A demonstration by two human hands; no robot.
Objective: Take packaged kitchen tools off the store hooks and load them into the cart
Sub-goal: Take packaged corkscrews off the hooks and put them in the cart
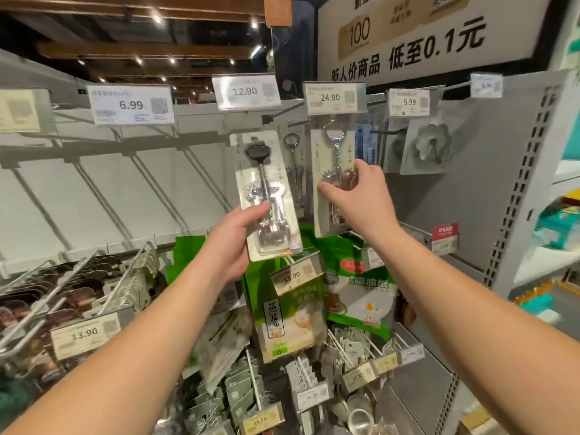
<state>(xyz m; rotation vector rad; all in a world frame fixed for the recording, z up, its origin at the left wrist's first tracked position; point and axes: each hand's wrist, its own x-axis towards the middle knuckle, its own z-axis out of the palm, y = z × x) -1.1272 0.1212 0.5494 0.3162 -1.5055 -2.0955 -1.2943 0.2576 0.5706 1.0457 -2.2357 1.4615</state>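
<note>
My left hand (233, 237) grips a carded corkscrew with a black top (266, 196) by its lower left edge and holds it up, tilted, in front of the rack. My right hand (354, 196) pinches the middle of a second carded corkscrew (329, 171), which hangs on the hook under the 24.90 price tag (334, 98). Another packaged opener (293, 164) hangs between the two, behind the 12.90 tag (246, 92). No cart is in view.
Bare hooks run along the upper left under the 6.99 tag (131, 105). Green pouches (292, 309) and several rows of small carded goods hang below my arms. More packs (428, 146) hang at the right, beside a perforated shelf post (521, 183).
</note>
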